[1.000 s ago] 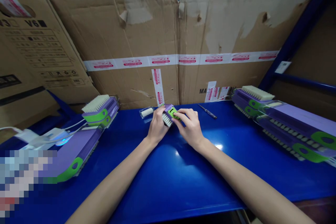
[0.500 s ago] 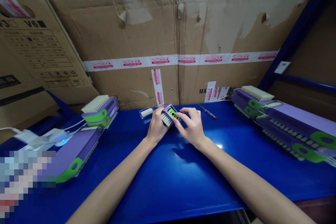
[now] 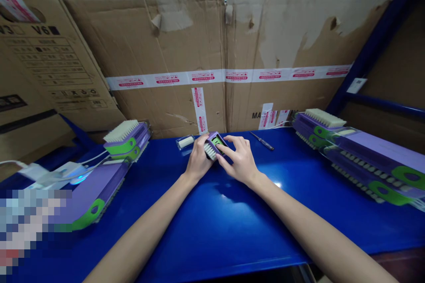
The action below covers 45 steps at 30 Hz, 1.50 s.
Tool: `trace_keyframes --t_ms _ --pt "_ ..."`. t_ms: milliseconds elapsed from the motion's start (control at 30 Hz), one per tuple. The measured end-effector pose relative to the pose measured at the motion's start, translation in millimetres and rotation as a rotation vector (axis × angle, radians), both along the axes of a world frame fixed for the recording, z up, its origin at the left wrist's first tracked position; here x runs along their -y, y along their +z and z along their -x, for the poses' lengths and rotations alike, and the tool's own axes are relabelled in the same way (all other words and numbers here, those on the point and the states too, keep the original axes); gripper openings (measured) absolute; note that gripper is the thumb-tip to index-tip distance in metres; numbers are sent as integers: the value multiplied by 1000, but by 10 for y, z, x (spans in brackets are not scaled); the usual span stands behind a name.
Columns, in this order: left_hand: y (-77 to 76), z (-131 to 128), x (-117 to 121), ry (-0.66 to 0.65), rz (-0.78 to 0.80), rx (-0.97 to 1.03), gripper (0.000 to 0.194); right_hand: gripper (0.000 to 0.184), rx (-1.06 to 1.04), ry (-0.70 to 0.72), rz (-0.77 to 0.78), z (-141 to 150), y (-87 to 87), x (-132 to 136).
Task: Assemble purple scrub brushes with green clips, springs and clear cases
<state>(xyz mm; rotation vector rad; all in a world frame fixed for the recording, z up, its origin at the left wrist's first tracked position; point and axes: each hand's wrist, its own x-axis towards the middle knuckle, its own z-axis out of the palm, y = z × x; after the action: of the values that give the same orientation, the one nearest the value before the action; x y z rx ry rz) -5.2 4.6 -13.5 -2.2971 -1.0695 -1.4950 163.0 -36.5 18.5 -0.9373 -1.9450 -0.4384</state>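
A small purple brush (image 3: 210, 152) with white bristles is held tilted above the blue table, its opening with a green inner panel (image 3: 218, 141) facing up. My left hand (image 3: 198, 157) is closed around its left end. My right hand (image 3: 241, 159) has its index fingertip on the green panel and its thumb at the near edge by the bristles; the other fingers are bent over the right end. Left of the brush lies a clear case with a white roller-like piece (image 3: 186, 142). A thin screwdriver (image 3: 262, 141) lies to the right.
Purple and green brushes are stacked at the left (image 3: 126, 139) and the right (image 3: 365, 159). White cables run to a power strip (image 3: 63, 174) with a blue light. Cardboard (image 3: 159, 53) walls the back of the blue table (image 3: 212, 239). A blue metal post (image 3: 368, 40) rises at the right.
My right index finger has moved left and farther onto the green panel, covering more of it. The thumb has shifted left to the brush's near edge. My left hand keeps its hold.
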Motion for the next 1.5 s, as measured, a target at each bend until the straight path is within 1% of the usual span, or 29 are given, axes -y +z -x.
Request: trace_keyframes --t_ms 200,267,333,467,567,700,833,900,1000,1067,1133,1200,1267,1333,1433,1500 --pt "14 25 -13 40 -15 13 71 30 4 38 4 -21 -9 -4" --pt "18 23 -12 52 14 48 74 35 -1 60 18 -32 -16 -9" --pt "27 7 4 65 89 115 77 44 -7 84 39 -53 -22 -24" --pt "64 -52 65 65 232 249 83 69 1 146 87 -143 -29 -97" --pt "106 -79 96 15 293 307 83 85 1 164 187 -239 -42 -179" --pt "162 -63 95 -105 408 344 80 98 12 187 325 -339 -87 -283" --pt "170 -32 66 -255 482 317 80 101 -43 220 413 -349 -106 -311" --pt "149 -18 45 -274 489 276 83 97 -78 242 473 -329 -96 -296" --pt "108 18 9 -161 466 211 89 91 -151 254 548 -306 -82 -277" --pt "90 67 -18 -85 448 150 93 90 -200 239 565 -315 -85 -288" --pt "83 143 -53 -31 422 62 91 89 -221 205 565 -351 -97 -317" --pt "75 244 -105 41 368 -17 80 87 -211 161 544 -407 -109 -356" --pt "53 359 -174 146 293 -67 64 85 -190 128 509 -470 -115 -396" --pt "11 472 -252 258 218 -88 51 84 -167 102 485 -525 -113 -427" --pt "-62 598 -343 377 160 -114 43 83 -128 88 467 -578 -95 -449" --pt "-83 634 -358 434 202 -164 39 80 -93 96 461 -592 -74 -447"
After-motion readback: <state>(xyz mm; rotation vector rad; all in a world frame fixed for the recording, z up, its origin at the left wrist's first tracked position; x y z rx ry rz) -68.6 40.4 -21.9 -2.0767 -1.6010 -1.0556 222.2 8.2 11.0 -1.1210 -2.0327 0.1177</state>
